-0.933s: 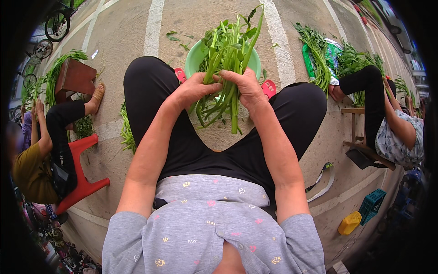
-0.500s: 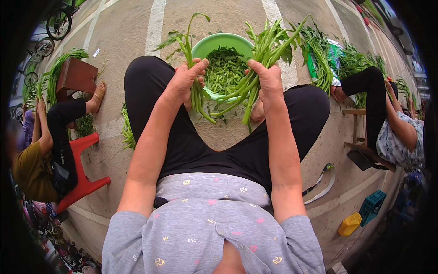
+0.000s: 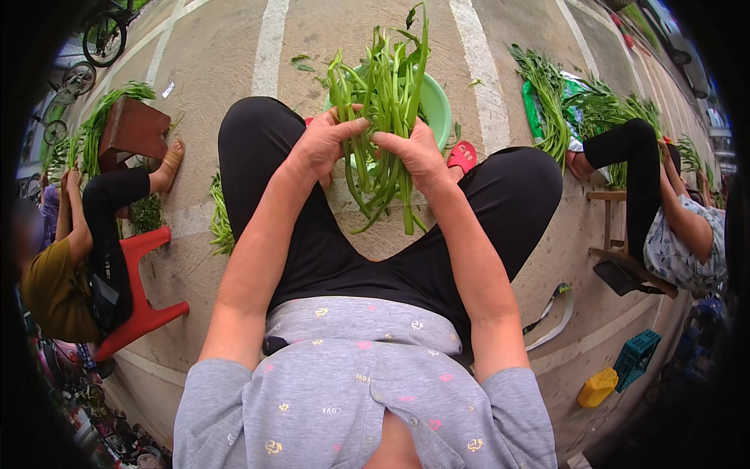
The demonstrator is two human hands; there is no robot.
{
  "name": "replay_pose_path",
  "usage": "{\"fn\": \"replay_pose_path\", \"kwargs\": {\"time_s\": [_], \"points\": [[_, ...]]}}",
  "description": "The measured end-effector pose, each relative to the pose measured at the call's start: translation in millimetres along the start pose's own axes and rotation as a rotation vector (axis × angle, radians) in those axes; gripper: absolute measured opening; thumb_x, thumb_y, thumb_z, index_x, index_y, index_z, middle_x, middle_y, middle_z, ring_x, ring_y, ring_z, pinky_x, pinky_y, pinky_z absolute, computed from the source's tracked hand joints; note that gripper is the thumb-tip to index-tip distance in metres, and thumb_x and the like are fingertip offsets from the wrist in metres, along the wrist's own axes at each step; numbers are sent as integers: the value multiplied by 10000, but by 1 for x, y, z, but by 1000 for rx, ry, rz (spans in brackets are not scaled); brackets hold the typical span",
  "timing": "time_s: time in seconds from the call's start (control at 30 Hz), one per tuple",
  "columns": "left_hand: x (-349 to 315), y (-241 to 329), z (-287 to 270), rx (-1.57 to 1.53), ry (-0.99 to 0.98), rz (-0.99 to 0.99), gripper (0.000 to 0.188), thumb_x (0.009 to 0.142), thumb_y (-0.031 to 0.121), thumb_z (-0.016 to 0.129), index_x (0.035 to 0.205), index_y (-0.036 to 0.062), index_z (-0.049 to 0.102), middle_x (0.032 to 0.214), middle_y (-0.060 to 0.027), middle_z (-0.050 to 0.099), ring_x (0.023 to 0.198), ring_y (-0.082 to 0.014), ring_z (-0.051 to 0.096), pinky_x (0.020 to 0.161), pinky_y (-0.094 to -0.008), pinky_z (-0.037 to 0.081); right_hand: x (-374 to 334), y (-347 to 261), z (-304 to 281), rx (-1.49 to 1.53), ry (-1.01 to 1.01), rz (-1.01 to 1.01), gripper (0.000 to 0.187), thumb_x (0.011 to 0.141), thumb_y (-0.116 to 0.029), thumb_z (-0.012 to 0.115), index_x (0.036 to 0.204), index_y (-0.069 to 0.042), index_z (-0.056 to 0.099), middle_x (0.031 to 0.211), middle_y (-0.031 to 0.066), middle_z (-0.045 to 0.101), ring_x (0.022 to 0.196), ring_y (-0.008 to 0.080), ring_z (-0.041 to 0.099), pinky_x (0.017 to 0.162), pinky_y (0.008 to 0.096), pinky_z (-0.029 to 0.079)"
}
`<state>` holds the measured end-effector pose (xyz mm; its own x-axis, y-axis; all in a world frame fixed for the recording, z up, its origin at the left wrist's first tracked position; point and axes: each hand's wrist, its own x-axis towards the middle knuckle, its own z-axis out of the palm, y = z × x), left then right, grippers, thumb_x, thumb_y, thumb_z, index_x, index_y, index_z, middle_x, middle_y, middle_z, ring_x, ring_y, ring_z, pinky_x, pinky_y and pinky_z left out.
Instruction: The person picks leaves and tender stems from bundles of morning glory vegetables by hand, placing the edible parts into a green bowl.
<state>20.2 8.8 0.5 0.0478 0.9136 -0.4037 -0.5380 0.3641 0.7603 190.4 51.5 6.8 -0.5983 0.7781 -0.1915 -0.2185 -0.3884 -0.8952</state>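
Note:
In front of me, my left hand [image 3: 319,145] and my right hand [image 3: 422,159] are close together, thumbs nearly meeting. Both are closed round long green stems of water spinach [image 3: 383,86], now one upright bundle with its cut ends hanging toward me. A light green basin [image 3: 439,109] stands on the ground just beyond my hands. The bundle hides most of its inside. Another small heap of water spinach [image 3: 221,217] lies beside my left knee.
At left, a person in a mustard top [image 3: 56,293] sits on a red plastic stool [image 3: 139,293] near a brown box [image 3: 133,129]. At right, another person [image 3: 687,246] sits by piled greens [image 3: 547,98]. A yellow container [image 3: 598,388] and a teal crate [image 3: 637,359] lie lower right.
My hands have come together over the basin, the right one moving left. The two separate bunches of water spinach are now joined, covering the basin's cut pieces. A red sandal now shows by my right knee.

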Motion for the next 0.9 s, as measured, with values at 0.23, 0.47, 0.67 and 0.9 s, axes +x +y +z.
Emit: {"fn": "replay_pose_path", "kwargs": {"time_s": [0.23, 0.47, 0.67, 0.9], "points": [[7, -10, -5, 103, 53, 44, 380, 785, 97, 657, 1124, 27, 501, 980, -90, 585, 849, -176, 587, 728, -305, 483, 3, 4, 7, -71, -34, -46, 403, 726, -13, 661, 1110, -15, 536, 985, 47, 611, 832, 118, 595, 722, 240, 492], [4, -5, -6, 60, 119, 49, 323, 827, 11, 573, 1143, 15, 507, 957, -84, 600, 786, -166, 604, 721, -287, 513, 7, 16, -8, -77, 174, -17, 337, 676, -24, 677, 998, -4, 580, 891, 48, 626, 774, 125, 593, 708, 261, 483], [-1, -2, -2, 178, 210, 22, 382, 813, 11, 590, 1176, 1, 470, 882, -61, 580, 711, -138, 585, 662, -267, 507, 5, -5, -27, -6, 384, 36, 311, 711, -57, 672, 982, 32, 547, 850, 107, 616, 664, 168, 602, 563, 279, 505], [3, -5, 1, 188, 162, 27, 443, 804, 12, 599, 1212, -5, 427, 926, -64, 567, 759, -127, 566, 669, -257, 490, 2, -13, -27, 159, 322, 122, 259, 744, -120, 657, 929, 33, 557, 781, 122, 632, 599, 169, 606, 506, 294, 515]]}}
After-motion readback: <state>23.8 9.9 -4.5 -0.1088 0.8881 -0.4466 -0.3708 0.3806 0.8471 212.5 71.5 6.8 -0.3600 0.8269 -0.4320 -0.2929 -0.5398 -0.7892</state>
